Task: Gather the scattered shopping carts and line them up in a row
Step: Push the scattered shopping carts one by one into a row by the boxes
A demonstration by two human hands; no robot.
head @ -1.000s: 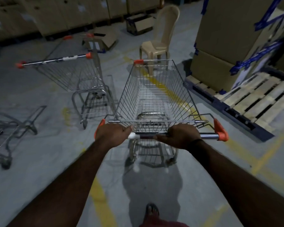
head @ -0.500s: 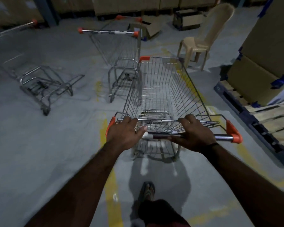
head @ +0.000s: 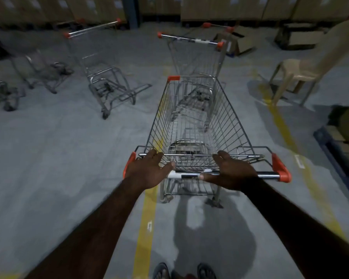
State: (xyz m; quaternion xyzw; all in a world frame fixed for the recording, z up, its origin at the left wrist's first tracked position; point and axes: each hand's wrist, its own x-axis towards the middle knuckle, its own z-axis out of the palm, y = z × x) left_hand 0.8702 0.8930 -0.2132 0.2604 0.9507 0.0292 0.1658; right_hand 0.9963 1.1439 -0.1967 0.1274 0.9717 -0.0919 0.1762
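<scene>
The left hand [head: 147,170] and right hand [head: 232,172] both lie on the handle [head: 189,175] of the near cart [head: 191,121], palms pressing the bar, fingers stretched forward and mostly straight, thumbs along the bar; whether the fingertips hook the wire rail beyond is not clear. The cart's far edge sits just short of a second cart [head: 195,57] straight ahead, whose handle faces the far wall and whose frame shows through the near basket. A third cart [head: 103,77] stands to the left of it, well apart, with bare floor [head: 58,158] between. More carts [head: 38,71] crowd the far left edge, blurred. On the right, a plastic chair [head: 302,71] stands apart from the near cart, and a pallet [head: 334,150] closes the right edge, leaving a lane of floor between it and the basket. The floor is grey concrete with two yellow lines, one [head: 147,208] running under the left hand, the other [head: 280,121] past the chair. Stacked boxes [head: 230,7] line the far wall, an open carton [head: 240,43] lies beyond the second cart, and two sandalled feet [head: 161,271] show at the near edge. White labels on both handles are too blurred to read.
</scene>
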